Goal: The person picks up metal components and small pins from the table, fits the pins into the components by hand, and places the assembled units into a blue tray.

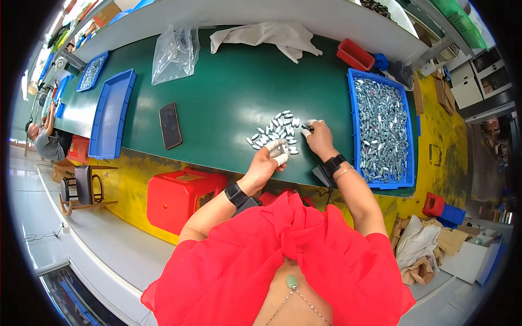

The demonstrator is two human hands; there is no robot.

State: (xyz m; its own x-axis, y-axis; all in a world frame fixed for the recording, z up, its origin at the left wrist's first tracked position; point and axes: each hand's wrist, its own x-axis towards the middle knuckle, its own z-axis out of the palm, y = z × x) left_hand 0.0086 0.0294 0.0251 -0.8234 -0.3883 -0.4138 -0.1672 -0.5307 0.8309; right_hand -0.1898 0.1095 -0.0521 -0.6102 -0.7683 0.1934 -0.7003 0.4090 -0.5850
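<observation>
1. At centre frame, the left hand (270, 159), its fingertips capped in white rubber cots, curls loosely at the lower edge of a small scatter of shiny silver metal parts (275, 132) on the dark green worktable (228, 92); whether it grips a piece cannot be told.
2. Just right of the scatter, the right hand (318, 137) is pinched shut, capped thumb and forefinger meeting on something small and dark; what it is cannot be made out.
3. The cots likely keep bare skin off the metal and give the fingers grip; the parts lie spread flat between both hands, apparently so each can be picked singly.
4. At right of frame, a long blue plastic tray (352, 108) sits within the right arm's reach, filled almost to the rim with similar silver pieces.
5. At left, a long empty blue plastic tray (111, 114) lies well apart from the hands; a smaller blue tray (92, 71) in the upper left holds more metal bits.
6. A dark flat phone (170, 125) lies on the table left of centre; a clear plastic bag (174, 52) and a crumpled white cloth (266, 36) rest along the top, beside a small red bin (355, 54).
</observation>
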